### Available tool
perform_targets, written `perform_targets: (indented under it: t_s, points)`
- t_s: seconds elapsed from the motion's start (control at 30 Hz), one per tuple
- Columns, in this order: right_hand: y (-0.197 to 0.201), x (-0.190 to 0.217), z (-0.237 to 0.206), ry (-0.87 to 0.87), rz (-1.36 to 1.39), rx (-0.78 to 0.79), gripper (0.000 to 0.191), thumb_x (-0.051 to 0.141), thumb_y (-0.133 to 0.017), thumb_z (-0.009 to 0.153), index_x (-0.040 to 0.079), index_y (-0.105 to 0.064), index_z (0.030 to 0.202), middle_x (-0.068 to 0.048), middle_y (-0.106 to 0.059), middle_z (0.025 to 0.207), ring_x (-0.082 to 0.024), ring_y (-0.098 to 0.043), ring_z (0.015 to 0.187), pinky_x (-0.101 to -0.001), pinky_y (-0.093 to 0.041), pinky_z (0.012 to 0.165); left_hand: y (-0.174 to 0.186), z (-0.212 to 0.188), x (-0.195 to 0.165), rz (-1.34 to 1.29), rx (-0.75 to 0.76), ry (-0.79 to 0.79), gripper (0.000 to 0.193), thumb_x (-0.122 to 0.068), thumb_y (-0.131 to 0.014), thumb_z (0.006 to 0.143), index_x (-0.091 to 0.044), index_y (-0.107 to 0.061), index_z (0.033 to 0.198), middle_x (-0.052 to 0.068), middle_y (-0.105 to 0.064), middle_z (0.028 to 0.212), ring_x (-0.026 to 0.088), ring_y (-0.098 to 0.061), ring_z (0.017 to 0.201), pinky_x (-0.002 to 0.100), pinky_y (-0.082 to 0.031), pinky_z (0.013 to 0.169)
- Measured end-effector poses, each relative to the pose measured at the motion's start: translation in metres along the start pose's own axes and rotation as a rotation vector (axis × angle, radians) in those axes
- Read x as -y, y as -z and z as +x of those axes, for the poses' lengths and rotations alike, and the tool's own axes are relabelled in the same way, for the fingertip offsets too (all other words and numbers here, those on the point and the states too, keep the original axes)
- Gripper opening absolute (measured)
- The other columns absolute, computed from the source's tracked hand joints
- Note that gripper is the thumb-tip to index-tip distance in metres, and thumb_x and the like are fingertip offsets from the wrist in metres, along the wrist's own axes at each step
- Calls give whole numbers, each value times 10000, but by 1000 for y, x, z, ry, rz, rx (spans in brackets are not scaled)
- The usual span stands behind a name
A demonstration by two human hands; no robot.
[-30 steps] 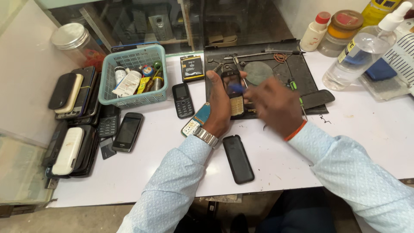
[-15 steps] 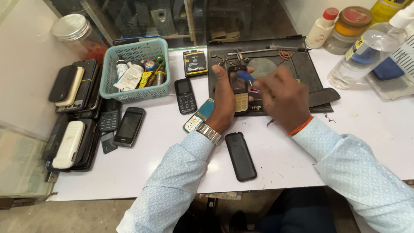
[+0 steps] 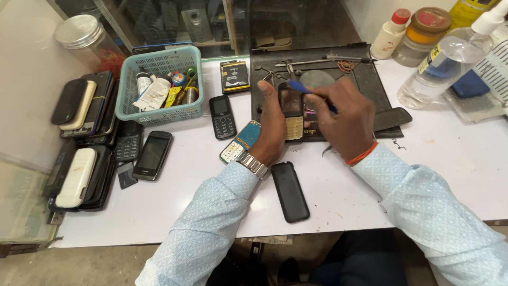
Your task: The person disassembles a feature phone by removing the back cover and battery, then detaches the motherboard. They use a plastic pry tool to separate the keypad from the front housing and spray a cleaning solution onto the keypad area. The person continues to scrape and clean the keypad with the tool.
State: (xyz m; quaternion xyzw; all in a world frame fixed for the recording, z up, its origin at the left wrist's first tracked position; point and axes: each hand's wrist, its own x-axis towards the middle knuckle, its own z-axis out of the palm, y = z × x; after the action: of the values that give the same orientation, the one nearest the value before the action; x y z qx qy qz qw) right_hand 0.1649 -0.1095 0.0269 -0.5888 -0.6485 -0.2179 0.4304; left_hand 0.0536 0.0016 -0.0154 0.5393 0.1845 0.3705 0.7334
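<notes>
Left hand grips a keypad phone upright over the dark work mat; right hand pinches a blue-handled tool, its tip at the phone's upper edge. A black back cover lies on the white table just below the wrists — a teal basket and stacked phones stand to the left.

Screens, labels and small packs on the white repair bench

The keypad phone in the left hand shows a dark screen; so do the black phone and the touchscreen phone. A black-and-yellow flat pack lies beside the teal basket, which holds a white labelled tube. The clear spray bottle wears a yellow-and-blue label.
</notes>
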Motion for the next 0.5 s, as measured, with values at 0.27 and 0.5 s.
perform_targets:
  t_s: [0.27,0.5]
  points:
    - [3,5,7,-52,-45,5,121,81,-835,938,55,-717,931,-91,-616,858,-240,-637,659,-377,-475,552,6,5,4,-14,-26,10,1005,-838,-136,852,-58,-683,1174,75,-708,976,143,-706,860,332,-646,733]
    - [0,4,2,-2,33,23,107,62,-811,937,64,-707,959,-77,-624,901,-238,-662,717,-363,-509,611,7,5,6,-59,-19,-20,1026,-857,-137,886,-43,-692,1171,84,-698,945,151,-677,833,306,-613,727]
